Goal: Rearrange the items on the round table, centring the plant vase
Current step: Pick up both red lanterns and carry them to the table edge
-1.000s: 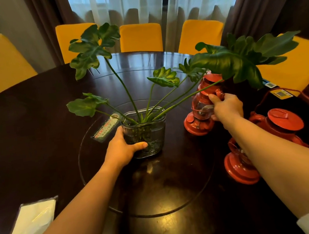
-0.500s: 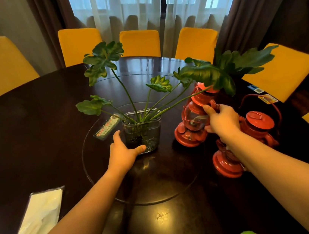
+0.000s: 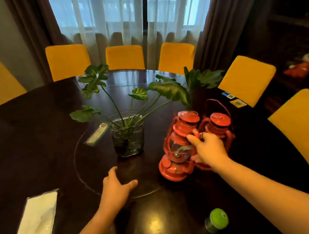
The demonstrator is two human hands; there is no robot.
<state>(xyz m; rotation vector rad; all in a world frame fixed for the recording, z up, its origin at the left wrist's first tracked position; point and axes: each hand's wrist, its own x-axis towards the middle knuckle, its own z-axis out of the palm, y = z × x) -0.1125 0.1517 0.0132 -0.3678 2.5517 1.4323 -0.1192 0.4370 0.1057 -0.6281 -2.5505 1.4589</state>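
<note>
**Gloss, glass and cloth**

The round table (image 3: 35, 153) is dark wood, polished to a mirror gloss. The vase (image 3: 129, 138) at 12 o'clock is clear, smooth glass. The lanterns (image 3: 183, 144) at 2 o'clock look like glossy red painted metal with glass globes. The chairs (image 3: 124, 57) wear matt yellow cloth.

Bare forearms, bare hands (image 3: 118, 189)

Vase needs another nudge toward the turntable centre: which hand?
Left. The left hand is open and empty, just in front of the plant vase. The right hand is closed on the tilted red lantern, so it's busy.
</note>
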